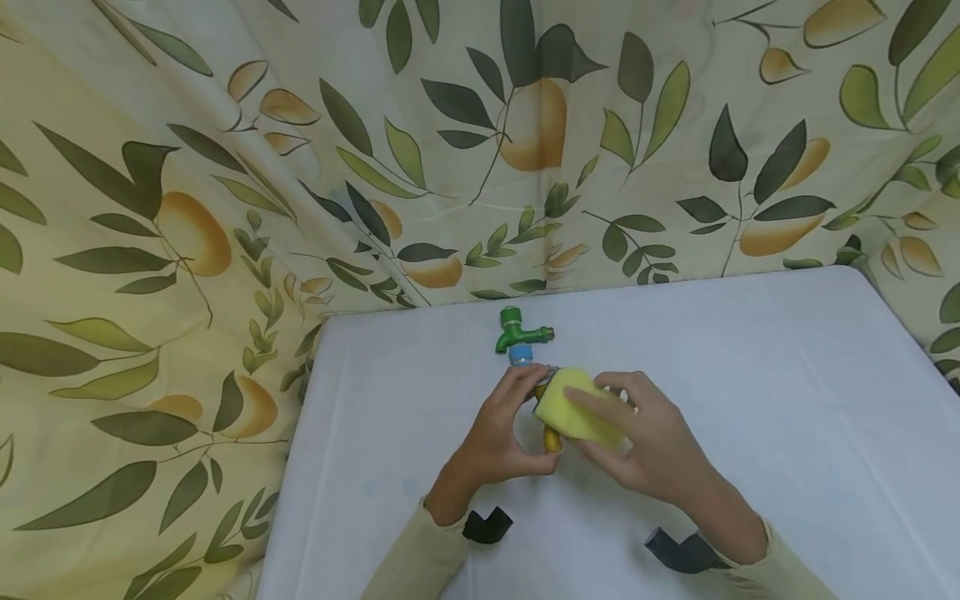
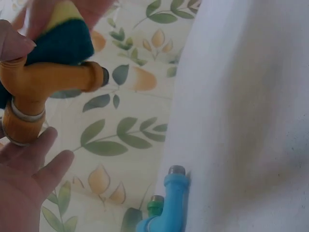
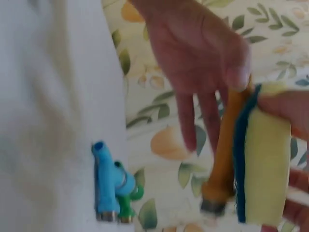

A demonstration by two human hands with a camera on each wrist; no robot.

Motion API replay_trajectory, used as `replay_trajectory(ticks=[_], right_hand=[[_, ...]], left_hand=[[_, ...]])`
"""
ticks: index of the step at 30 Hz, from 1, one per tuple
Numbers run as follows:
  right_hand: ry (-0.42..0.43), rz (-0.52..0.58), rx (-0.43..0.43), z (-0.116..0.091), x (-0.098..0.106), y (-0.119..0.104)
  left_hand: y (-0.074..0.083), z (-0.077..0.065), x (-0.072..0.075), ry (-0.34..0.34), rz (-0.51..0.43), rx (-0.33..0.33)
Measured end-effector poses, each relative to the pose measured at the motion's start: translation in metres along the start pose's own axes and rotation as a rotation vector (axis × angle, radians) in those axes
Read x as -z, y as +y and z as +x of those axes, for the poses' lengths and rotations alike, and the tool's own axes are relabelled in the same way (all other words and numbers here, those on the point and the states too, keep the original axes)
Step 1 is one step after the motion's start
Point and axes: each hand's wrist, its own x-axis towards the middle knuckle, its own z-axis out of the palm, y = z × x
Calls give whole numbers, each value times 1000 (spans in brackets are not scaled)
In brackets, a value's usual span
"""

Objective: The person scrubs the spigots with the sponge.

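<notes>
My left hand [image 1: 491,442] holds an orange-yellow plastic tap [image 2: 53,79] between thumb and fingertips, raised above the white table. A metal ring circles the tap's body, and its threaded end is dark. The right hand [image 1: 656,442] grips a yellow sponge [image 1: 573,408] with a dark green scouring side [image 2: 67,43]. That scouring side lies against the tap, as the right wrist view shows. From the head view the sponge hides most of the tap.
On the white table [image 1: 405,375], beyond the hands, lie a green tap [image 1: 517,335] and a blue tap [image 2: 176,198] close together. Patterned leaf-and-fruit cloth [image 1: 465,208] hangs behind and left of the table. Black pieces [image 1: 487,527] sit at both wrists.
</notes>
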Motion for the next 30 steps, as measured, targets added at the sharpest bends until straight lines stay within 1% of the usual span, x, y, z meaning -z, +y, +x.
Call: replay_trajectory(ticks=[3,4,8,10,12,15,18,22,26,28,30], right_hand=[[15,2,-24,0,1,1],[6,10,-29,-1,1,1],[-9,50,-16,-2,2,-1],[14,39,-32,-1,3,-2],[32,29,-32,0,4,-2],[35,20,-15,1,6,-3],[31,-4,-30,2,7,-3],[28,-17,-1,4,8,-3],[39,-33,0,5,8,-2],[35,-18,4,6,8,-2],[19,-4,9,6,9,-3]], left_hand=[[0,-1,-1,1,-112,20],[0,-2,-1,-2,-156,27],[1,-1,0,-16,-326,59],[3,1,1,-18,-382,59],[5,4,1,-21,-417,58],[8,5,1,-30,-415,48],[9,5,1,-40,-375,52],[8,3,0,-66,-322,57],[5,1,-1,-64,-259,60],[3,0,0,-54,-234,56],[3,-1,0,-48,-236,55]])
